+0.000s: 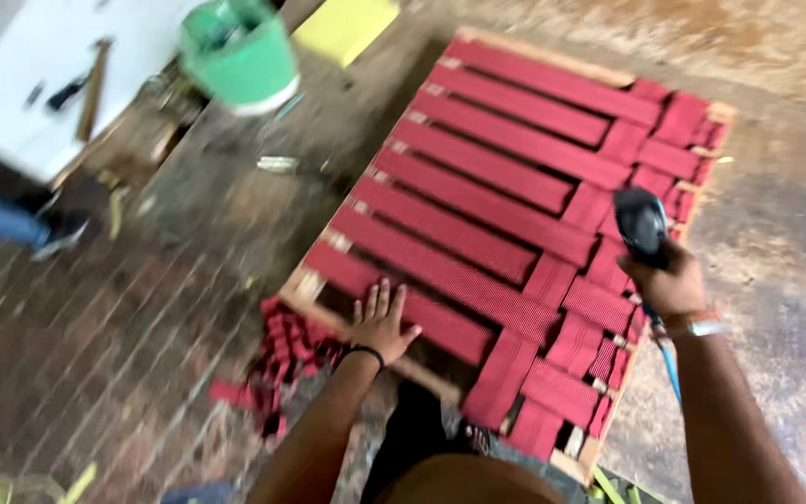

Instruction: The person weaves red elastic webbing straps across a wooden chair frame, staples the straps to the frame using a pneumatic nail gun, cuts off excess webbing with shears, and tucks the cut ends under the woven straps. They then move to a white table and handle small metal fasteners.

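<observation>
- The right hand [672, 285] is clenched around the handle of a dark stapler [641, 224]; its head points up and away from the person, over the right side of the frame [552, 56]; a blue hose [670, 369] runs down from under the hand along the forearm; a pale band sits on that wrist.
- The left hand [382, 322] lies flat and released, fingers spread, pressing on the nearest red strap [440, 322] at the frame's near left corner; it grasps nothing; a thin dark band circles the wrist.
- The frame is a wooden rectangle lying flat on the floor [132, 327], set at a slant in the view; red webbing [487, 201] is stretched across it in long parallel straps, with shorter crossing pieces woven through near the right edge; bare pale wood shows at the far rail and at the near corners.
- A loose heap of the same red webbing [282, 359] lies on the floor just beside the frame's near left corner, close to the left hand.
- Beyond the frame, at the top of the view, stands a green bucket [240, 51]; a yellow pad [345, 26] lies to its right.
- At top left a white desk [39, 65] carries a hammer [92, 89] and small dark bits, too blurred to tell apart.
- At the far left edge, another person's blue trouser leg and shoe [53, 233] are on the floor.
- The floor is worn, patchy and strewn with small scraps; the whole view is motion-blurred.
</observation>
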`<state>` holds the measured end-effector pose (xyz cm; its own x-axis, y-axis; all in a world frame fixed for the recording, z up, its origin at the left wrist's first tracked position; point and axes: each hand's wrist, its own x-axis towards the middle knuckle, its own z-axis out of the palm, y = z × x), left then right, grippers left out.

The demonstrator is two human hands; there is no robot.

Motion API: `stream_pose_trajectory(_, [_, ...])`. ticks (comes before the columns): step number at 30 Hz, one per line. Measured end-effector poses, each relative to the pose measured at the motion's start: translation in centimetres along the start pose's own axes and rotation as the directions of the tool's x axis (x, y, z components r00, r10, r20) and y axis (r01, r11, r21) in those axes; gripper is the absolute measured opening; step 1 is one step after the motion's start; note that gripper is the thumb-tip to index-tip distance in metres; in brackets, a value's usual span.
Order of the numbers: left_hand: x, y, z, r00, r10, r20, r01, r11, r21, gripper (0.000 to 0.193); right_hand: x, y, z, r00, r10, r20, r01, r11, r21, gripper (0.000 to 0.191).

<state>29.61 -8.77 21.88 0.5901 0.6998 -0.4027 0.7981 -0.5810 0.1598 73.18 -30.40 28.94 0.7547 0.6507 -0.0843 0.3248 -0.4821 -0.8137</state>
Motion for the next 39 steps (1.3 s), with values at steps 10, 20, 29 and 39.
stream_pose_trajectory(10, [-9.0, 2.2, 1.0, 0.997, -0.067, 0.047, 0.073, 0.987, -0.143, 0.075, -13.0, 6.4, 8.6, 0.976, -0.141, 0.166, 0.208, 0.831, -0.517, 0.087])
stream_pose_trajectory(20, [-7.3, -2.1, 0.3, 0.985, 0.112, -0.133, -0.104, 0.992, 0.071, 0.083, -25.8, -0.3, 12.1, 0.91, -0.298, 0.288, 0.414, 0.634, -0.653, 0.132])
stream_pose_trajectory(29, [-4.0, -4.5, -1.1, 0.94, 0.325, -0.104, -0.311, 0.942, 0.13, 0.062, -25.5, 2.8, 13.9, 0.925, -0.359, 0.124, 0.345, 0.66, -0.667, 0.117])
stream_pose_trajectory(39, [-5.4, -11.6, -4.9, 0.934, 0.333, -0.127, -0.336, 0.942, 0.004, 0.047, -24.0, 1.3, 19.8, 0.964, -0.201, 0.173, 0.253, 0.501, -0.828, 0.137])
